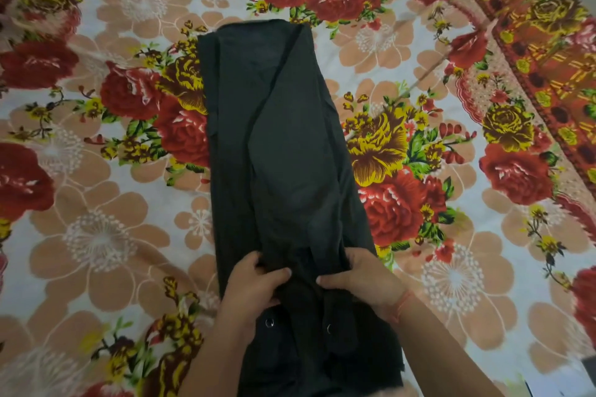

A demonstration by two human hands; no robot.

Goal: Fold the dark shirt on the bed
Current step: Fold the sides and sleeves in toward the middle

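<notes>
The dark shirt lies on the bed as a long narrow strip, both sides folded inward, running from the near edge to the far middle. Two metal snaps show on its near end. My left hand pinches a bunch of the cloth near the shirt's near end, thumb on top. My right hand grips the cloth just to the right of it, fingers curled into the fabric, an orange thread around the wrist. The two hands are close together, a small gap between them.
The bed is covered by a floral sheet with red roses, yellow flowers and peach blossoms. A patterned red and orange border runs along the far right. A dark object shows at the lower right corner.
</notes>
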